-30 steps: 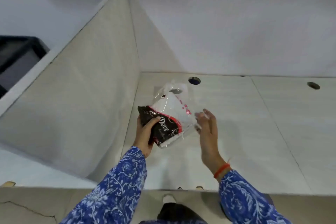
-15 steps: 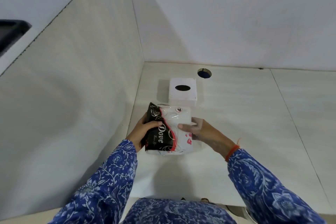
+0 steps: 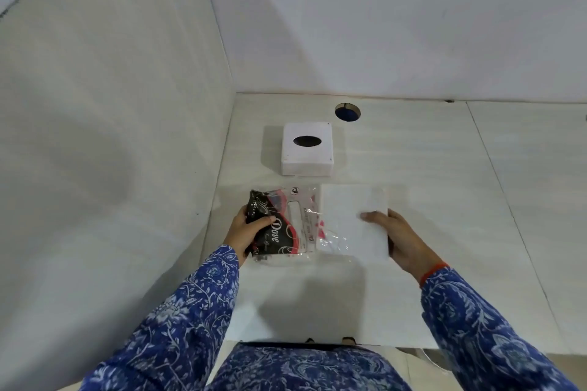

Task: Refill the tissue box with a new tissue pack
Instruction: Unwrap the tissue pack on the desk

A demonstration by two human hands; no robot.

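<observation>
A white cube tissue box (image 3: 307,149) with a dark oval slot on top stands on the white desk (image 3: 428,187), near the left corner. In front of it my left hand (image 3: 251,230) grips the black-and-clear plastic wrapper (image 3: 286,225) marked "Dove". My right hand (image 3: 401,238) holds the white stack of tissues (image 3: 352,219), which sticks out of the wrapper's open right end; only its left edge is still inside the plastic.
A side partition (image 3: 127,136) rises left of the desk and a wall behind it. A round cable hole (image 3: 347,112) lies just behind the box. The desk's front edge (image 3: 317,341) runs close to my body.
The view dropped toward the desk. The pack came down from the air to just above the desk, and my right hand has pulled the tissue stack rightward, mostly out of the wrapper.
</observation>
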